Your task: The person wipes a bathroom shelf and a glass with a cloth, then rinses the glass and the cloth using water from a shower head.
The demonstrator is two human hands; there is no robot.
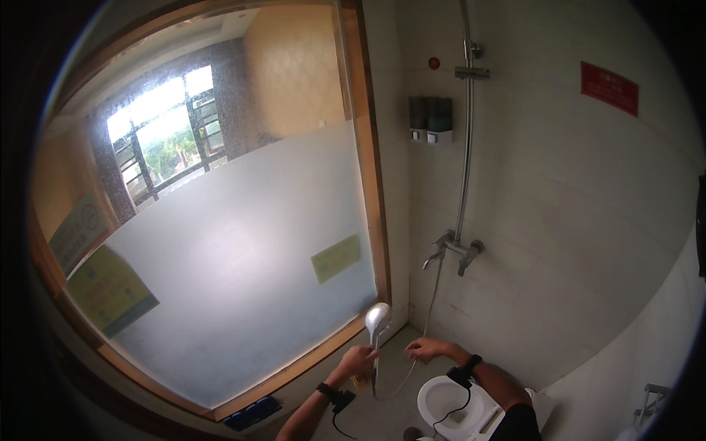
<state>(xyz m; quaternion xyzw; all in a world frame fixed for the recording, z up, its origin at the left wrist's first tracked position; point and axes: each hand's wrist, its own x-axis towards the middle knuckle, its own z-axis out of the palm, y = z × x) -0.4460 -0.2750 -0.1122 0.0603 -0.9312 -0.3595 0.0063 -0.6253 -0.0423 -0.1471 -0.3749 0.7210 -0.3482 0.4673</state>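
Observation:
My left hand (358,361) is closed around the handle of a chrome handheld shower head (378,317), whose head points up beside the window frame's lower corner. From the bottom of the handle a flexible shower hose (405,380) loops low and rises to the wall-mounted shower mixer tap (453,245). At that hose, to the right of the shower head, is my right hand (423,349), its fingertips drawn together; whether they pinch the hose is unclear. Both wrists wear black straps with small devices and cables. Something yellowish shows below my left hand, too blurred to name.
A white toilet (449,405) stands below my right forearm. A wood-framed, partly frosted window (237,264) fills the left. Soap dispensers (430,121) and a vertical shower rail (468,160) are on the wall. Blue slippers (253,412) lie lower left; a metal rack (651,402) is lower right.

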